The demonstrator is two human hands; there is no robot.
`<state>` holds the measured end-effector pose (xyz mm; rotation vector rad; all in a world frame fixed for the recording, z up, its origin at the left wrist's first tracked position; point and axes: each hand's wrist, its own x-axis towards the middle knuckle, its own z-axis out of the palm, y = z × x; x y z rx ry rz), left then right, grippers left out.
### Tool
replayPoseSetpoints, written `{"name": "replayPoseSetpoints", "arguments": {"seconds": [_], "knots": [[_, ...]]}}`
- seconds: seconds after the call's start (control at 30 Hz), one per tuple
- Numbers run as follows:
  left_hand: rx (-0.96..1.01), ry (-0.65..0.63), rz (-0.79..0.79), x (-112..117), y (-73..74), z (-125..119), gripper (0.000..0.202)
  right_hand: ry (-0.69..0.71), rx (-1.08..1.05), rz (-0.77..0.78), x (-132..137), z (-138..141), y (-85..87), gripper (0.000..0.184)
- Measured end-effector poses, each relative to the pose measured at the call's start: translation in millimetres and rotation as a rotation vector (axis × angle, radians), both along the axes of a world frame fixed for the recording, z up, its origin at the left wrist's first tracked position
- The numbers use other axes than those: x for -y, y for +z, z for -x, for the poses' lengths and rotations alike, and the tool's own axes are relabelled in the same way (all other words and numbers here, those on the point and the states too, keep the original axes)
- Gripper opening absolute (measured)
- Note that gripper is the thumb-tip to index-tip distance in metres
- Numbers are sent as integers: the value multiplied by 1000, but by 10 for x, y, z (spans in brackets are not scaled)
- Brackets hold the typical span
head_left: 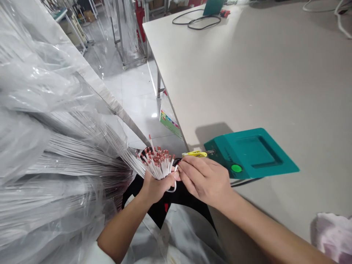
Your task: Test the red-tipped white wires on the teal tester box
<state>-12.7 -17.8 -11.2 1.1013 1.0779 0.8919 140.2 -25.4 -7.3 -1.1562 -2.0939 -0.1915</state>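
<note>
My left hand [154,187] is closed round a bundle of thin white wires with red tips [158,163], tips pointing up. My right hand [205,179] is pinched on one white wire [173,180] that loops out of the bundle, thumb and fingers pressed together beside the left hand. Just above the right fingers lies a yellow piece [194,154] at the mouth of a teal machine [249,152] with a green button [236,168] on the table's near left edge.
Large clear plastic bags of long white wires [55,154] fill the left side. The grey table [261,73] carries a black cable [196,20] at the far end. A pinkish cloth [334,234] lies bottom right. A coloured box [169,123] sits on the floor.
</note>
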Motion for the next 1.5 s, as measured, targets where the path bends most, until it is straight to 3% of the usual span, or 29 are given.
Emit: {"name": "replayPoseSetpoints", "arguments": {"seconds": [0.1,0.23,0.37,0.47,0.6,0.73,0.83,1.07,1.27,1.37,1.5], "knots": [[-8,12,22,24,-75,31,16,10,153,-68,-23,-56,-7,11],[16,66,55,48,-130,60,20,83,128,5,-53,-95,45,11],[89,129,121,56,-158,70,22,148,-154,242,-60,-110,117,11],[78,141,130,48,-129,63,21,110,-417,398,-66,-89,158,10],[-41,41,81,23,-13,28,14,141,-501,493,-74,-27,172,7],[-76,-4,46,-4,77,5,13,184,-472,463,-69,-8,135,12],[-86,-4,100,-22,99,10,9,147,-328,398,-50,-26,84,14],[-188,0,72,-38,142,-12,10,30,186,22,-11,-34,54,14],[-198,-17,72,-9,96,-23,15,120,411,-6,7,-133,129,16],[-174,62,81,-4,37,-16,13,200,398,92,74,-201,145,15],[-144,121,124,-2,-14,-5,9,117,-3,245,143,-253,141,11]]}}
